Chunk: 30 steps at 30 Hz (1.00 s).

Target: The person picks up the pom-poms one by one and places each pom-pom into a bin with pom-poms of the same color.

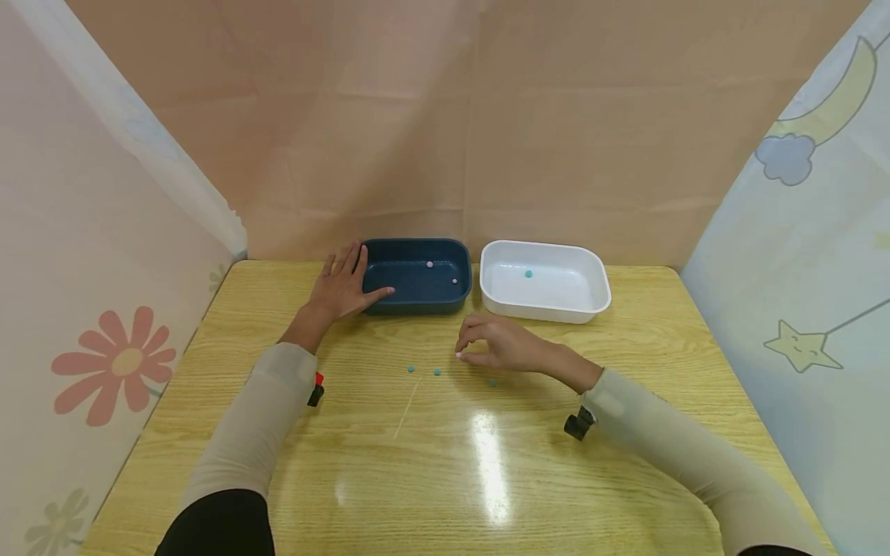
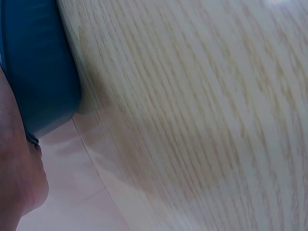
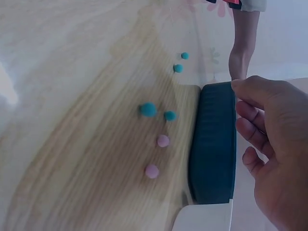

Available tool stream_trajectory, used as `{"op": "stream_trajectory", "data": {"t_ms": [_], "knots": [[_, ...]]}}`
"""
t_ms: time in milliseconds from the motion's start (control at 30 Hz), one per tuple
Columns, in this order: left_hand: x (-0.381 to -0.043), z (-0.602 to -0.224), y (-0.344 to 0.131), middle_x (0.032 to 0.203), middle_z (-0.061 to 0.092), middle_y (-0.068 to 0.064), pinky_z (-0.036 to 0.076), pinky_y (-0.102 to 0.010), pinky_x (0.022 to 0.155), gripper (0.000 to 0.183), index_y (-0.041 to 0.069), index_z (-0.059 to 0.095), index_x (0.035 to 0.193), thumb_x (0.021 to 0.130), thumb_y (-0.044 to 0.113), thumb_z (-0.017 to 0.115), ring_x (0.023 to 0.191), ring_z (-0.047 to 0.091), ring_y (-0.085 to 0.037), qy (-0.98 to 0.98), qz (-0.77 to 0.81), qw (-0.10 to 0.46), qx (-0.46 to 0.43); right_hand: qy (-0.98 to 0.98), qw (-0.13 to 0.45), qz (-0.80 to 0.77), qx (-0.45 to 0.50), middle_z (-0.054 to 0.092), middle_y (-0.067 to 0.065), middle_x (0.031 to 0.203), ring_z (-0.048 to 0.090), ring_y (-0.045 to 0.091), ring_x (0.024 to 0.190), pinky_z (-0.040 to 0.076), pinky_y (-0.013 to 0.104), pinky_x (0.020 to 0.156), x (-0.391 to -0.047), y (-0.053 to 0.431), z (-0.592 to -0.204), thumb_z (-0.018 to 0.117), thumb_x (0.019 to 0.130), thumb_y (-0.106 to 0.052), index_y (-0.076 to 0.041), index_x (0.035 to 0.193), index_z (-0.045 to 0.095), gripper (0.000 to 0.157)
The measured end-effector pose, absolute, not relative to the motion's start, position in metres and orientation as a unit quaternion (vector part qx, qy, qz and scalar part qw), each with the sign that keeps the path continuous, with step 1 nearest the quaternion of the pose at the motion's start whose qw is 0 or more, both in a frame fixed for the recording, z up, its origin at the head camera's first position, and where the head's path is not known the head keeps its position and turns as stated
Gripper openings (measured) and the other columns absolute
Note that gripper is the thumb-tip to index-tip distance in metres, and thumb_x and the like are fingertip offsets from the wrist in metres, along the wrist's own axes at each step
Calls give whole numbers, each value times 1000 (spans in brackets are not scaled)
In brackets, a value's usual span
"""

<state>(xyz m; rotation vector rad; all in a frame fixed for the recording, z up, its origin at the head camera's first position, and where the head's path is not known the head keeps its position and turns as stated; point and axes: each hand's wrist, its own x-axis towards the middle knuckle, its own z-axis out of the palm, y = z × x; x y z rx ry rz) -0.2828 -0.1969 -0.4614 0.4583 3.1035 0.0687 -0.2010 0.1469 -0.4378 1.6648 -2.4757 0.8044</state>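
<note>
My left hand (image 1: 339, 289) rests on the left end of a dark blue tray (image 1: 417, 307), fingers spread and thumb reaching over the front rim. In the left wrist view the edge of that hand (image 2: 17, 163) lies against the tray's side. Just in front of the trays, my right hand (image 1: 504, 344) pinches a tiny pale pink ball (image 1: 458, 355) between thumb and forefinger, low over the table. Small teal balls (image 1: 437, 372) lie near it. The right wrist view shows several teal balls (image 3: 148, 109) and two pink balls (image 3: 151, 171) on the wood.
A white tray (image 1: 545, 310) stands right of the blue one, with a teal ball (image 1: 528, 274) inside. Two pink balls (image 1: 429, 264) sit in the blue tray. Both trays stand at the back edge of the wooden table (image 1: 375, 479), before a brown backdrop (image 1: 417, 154).
</note>
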Motion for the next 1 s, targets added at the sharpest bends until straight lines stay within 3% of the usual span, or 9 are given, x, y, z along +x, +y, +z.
{"op": "stream_trajectory", "data": {"t_ms": [167, 500, 1000], "knots": [[-283, -462, -197, 164, -10, -14, -1, -52, 120, 112, 4, -4, 157, 84, 86, 21, 151, -4, -30, 988, 21, 3, 150, -796, 38, 280, 536, 64, 1, 88, 64, 19, 82, 53, 30, 72, -210, 146, -433, 78, 82, -9, -10, 89, 77, 7], [-284, -461, -198, 164, -8, -14, 1, -49, 121, 112, 3, -2, 156, 85, 85, 23, 151, -3, -29, 988, 18, -3, 155, -807, 86, 274, 516, 65, -1, 89, 62, 12, 84, 53, 28, 74, -226, 145, -420, 80, 80, -10, -12, 87, 77, 8], [-281, -462, -198, 164, -6, -13, 3, -48, 121, 112, 3, 1, 157, 84, 86, 22, 151, -2, -28, 988, 16, -3, 151, -806, 87, 297, 505, 67, 3, 89, 64, 20, 84, 55, 38, 71, -248, 136, -411, 77, 84, -11, -9, 88, 77, 4]]}}
